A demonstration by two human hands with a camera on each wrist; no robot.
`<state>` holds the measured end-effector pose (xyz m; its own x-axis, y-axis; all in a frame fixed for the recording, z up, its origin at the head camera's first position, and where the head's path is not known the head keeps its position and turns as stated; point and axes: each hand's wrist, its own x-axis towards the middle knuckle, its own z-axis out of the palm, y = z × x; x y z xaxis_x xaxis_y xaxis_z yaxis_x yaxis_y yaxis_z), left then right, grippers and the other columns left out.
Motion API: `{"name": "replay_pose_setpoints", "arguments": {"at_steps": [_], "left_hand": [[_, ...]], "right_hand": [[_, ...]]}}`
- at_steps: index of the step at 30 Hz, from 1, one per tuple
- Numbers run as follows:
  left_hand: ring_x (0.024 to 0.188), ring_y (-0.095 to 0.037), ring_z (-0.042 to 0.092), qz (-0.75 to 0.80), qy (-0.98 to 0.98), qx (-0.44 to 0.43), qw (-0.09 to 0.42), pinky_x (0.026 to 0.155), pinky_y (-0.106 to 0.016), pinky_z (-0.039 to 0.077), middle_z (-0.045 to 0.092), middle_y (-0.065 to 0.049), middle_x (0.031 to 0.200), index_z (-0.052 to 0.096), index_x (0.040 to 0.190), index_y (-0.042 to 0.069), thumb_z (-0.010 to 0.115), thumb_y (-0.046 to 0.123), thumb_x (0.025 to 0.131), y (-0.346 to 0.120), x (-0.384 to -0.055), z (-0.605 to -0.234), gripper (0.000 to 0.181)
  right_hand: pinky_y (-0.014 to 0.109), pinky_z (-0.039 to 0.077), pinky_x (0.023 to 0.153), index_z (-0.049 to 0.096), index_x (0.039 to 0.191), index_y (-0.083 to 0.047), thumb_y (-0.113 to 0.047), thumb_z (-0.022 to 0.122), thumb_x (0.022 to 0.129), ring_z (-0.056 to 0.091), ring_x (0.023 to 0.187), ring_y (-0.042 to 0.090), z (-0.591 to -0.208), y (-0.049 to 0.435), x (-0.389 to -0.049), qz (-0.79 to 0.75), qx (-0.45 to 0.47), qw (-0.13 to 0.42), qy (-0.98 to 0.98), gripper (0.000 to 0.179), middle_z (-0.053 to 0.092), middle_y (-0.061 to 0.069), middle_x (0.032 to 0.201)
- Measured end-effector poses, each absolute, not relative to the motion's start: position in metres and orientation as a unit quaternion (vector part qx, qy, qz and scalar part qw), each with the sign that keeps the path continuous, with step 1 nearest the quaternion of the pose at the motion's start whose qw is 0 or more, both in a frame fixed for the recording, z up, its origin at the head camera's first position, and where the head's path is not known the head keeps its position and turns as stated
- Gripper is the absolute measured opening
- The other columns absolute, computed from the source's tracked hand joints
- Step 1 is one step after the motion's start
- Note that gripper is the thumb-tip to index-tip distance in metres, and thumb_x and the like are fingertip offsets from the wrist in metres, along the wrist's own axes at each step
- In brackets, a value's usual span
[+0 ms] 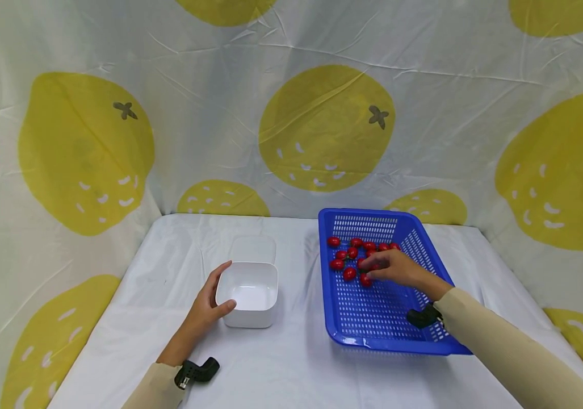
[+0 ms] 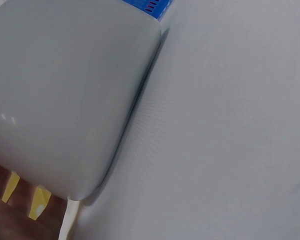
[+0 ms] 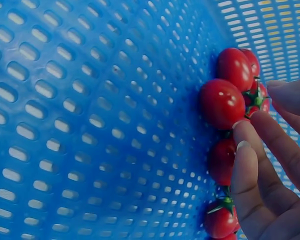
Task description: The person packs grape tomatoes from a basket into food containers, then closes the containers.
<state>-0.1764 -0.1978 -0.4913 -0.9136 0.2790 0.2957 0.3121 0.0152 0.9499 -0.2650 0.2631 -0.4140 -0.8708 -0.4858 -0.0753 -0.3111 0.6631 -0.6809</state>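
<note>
A white square plastic container (image 1: 248,295) stands on the left part of the table, with nothing visible inside. My left hand (image 1: 210,296) grips its left side, thumb at the near rim and fingers around the far corner. In the left wrist view the container's wall (image 2: 70,90) hides most of that hand. My right hand (image 1: 395,268) reaches into a blue plastic basket (image 1: 328,307), over red cherry tomatoes (image 1: 349,274) with green stems. In the right wrist view its thumb and fingers are spread apart beside the tomatoes (image 3: 222,103), and no tomato is seen gripped.
Behind the container lies a translucent lid (image 1: 253,248), flat on the white tablecloth (image 1: 281,375). The basket's perforated walls rise around the tomatoes, which cluster toward its far left. A lemon-patterned curtain (image 1: 209,125) hangs behind the table and along its sides.
</note>
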Motion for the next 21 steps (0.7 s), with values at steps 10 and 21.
{"name": "replay_pose_setpoints", "arguments": {"at_steps": [10, 21], "left_hand": [[0.127, -0.017, 0.042, -0.670, -0.712, -0.211, 0.014, 0.095, -0.025, 0.046, 0.035, -0.009, 0.147, 0.023, 0.153, 0.023, 0.066, 0.011, 0.086, -0.199, -0.177, -0.491, 0.081], [0.124, -0.017, 0.045, -0.676, -0.707, -0.207, 0.013, 0.092, -0.026, 0.048, 0.036, -0.013, 0.145, 0.022, 0.153, 0.015, 0.065, 0.007, 0.085, -0.198, -0.178, -0.493, 0.081]], "right_hand": [[0.040, 0.054, 0.085, 0.070, 0.114, -0.002, -0.010, 0.072, 0.085, 0.061, 0.106, 0.034, -0.422, 0.266, -0.263, -0.342, -0.234, 0.126, 0.901, 0.030, 0.069, 0.013, 0.110], [0.028, 0.054, 0.072, 0.071, 0.114, -0.008, -0.016, 0.074, 0.085, 0.059, 0.079, 0.018, -0.425, 0.268, -0.265, -0.315, -0.233, 0.155, 0.907, 0.030, 0.068, 0.006, 0.100]]}}
